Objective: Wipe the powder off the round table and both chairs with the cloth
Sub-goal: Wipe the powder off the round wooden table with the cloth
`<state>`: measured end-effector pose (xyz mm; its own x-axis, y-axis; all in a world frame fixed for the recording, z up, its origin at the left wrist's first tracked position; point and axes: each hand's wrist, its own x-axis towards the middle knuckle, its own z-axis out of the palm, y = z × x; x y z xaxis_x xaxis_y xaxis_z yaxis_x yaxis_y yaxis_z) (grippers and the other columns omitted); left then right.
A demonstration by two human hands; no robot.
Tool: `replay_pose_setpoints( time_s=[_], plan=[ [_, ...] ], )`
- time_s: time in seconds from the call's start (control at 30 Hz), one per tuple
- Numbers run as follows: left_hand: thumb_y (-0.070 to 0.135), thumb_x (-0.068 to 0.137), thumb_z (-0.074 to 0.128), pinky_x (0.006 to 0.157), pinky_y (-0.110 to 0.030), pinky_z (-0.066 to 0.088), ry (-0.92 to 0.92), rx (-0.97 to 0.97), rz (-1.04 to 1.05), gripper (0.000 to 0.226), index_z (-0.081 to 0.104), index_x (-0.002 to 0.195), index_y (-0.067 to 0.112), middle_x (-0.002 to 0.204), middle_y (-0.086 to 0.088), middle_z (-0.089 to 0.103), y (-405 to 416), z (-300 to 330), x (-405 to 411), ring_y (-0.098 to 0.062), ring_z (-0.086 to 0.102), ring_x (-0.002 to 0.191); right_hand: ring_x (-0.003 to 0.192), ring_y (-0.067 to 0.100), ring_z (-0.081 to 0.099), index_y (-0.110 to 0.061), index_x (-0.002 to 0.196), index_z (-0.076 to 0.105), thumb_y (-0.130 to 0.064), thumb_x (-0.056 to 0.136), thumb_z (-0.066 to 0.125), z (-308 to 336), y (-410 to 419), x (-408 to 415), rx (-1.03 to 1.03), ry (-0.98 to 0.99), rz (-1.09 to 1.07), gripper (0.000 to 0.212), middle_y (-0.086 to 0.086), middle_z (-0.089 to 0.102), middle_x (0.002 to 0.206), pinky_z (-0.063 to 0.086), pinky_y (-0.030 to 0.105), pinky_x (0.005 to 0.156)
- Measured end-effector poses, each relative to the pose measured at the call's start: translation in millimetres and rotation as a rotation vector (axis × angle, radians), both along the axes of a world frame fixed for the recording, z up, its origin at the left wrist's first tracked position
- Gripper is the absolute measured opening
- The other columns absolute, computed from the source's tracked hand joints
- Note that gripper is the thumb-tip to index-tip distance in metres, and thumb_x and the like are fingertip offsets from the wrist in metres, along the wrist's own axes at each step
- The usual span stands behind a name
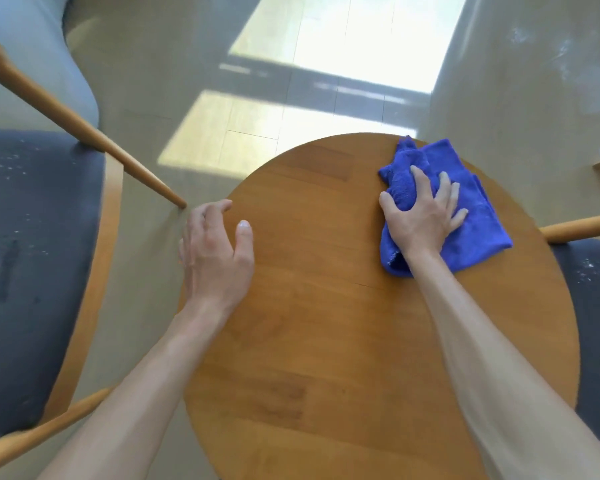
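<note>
The round wooden table (326, 306) fills the middle of the view, and I see no powder on its top. A blue cloth (471, 202) lies bunched at its far right edge. My right hand (423, 216) presses flat on the cloth, fingers spread and curled into its folds. My left hand (219, 251) hovers at the table's left edge, fingers apart and holding nothing. The left chair (32, 254) has a dark seat speckled with white powder. The right chair (596, 306) shows powder on its dark seat too.
Wooden armrests and legs of both chairs reach close to the table on either side. Pale floor with a sunlit patch (343, 46) lies beyond the table. White powder marks speckle the floor (551, 64) at the far right.
</note>
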<state>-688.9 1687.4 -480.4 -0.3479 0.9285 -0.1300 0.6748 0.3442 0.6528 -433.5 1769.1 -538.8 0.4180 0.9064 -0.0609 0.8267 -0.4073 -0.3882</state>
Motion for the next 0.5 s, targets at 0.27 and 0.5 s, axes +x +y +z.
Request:
replay_pose_setpoints(
  time_s=[0.27, 0.5],
  plan=[
    [0.028, 0.097, 0.046, 0.109, -0.042, 0.03, -0.012, 0.002, 0.069, 0.036, 0.048, 0.13, 0.016, 0.134, -0.005, 0.044, -8.6, 10.1, -46.8, -0.02, 0.04, 0.128, 0.148, 0.03, 0.011, -0.03, 0.136, 0.052, -0.049, 0.081, 0.065, -1.1, -34.0, -151.2, 0.066, 0.044, 0.42, 0.059, 0.009, 0.028, 0.156, -0.001, 0.058, 0.116],
    [0.019, 0.095, 0.05, 0.104, -0.035, 0.027, 0.022, 0.035, 0.137, 0.033, 0.053, 0.126, 0.008, 0.13, -0.011, 0.049, -38.7, 17.5, -73.9, -0.025, 0.042, 0.124, 0.145, 0.032, 0.026, -0.023, 0.125, 0.062, -0.036, 0.076, 0.071, 2.8, -129.9, -225.3, 0.107, 0.168, 0.686, 0.052, 0.012, 0.043, 0.147, 0.009, 0.06, 0.116]
  ],
)
